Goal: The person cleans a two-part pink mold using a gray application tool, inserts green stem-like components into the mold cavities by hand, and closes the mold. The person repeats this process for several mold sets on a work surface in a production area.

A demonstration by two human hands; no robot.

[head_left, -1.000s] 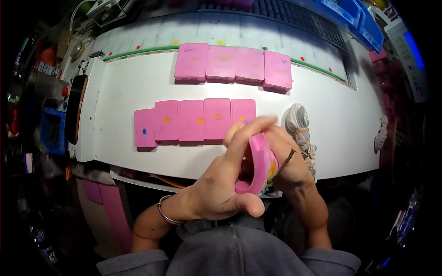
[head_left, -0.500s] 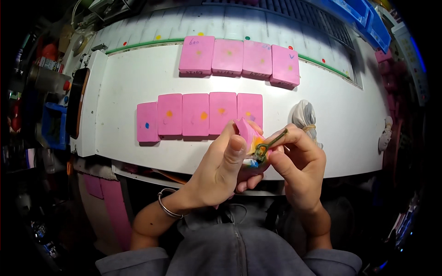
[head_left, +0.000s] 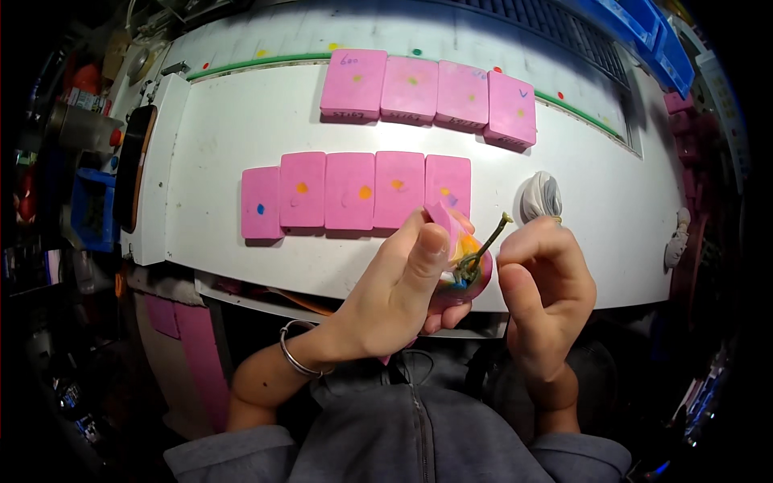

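Pink hollow piece sits in the left hand, above the bench's near edge and just in front of the near row of blocks. That hand grips it, thumb up along the near side and fingertips showing beneath. Orange and blue patches colour its opening, and a green stem slants up out of it toward the right. Beside the stem, the right hand is loosely curled, thumb and forefinger slightly parted, with nothing seen between them. A metal bangle circles the left wrist.

Farther out on the white bench, five pink blocks stand side by side, the leftmost with a blue dot, the others with orange ones. Beyond them, four pink blocks form a second row, overlapping a green strip. A grey-and-white cloth bundle lies behind the right hand. Blue trays fill the upper right.
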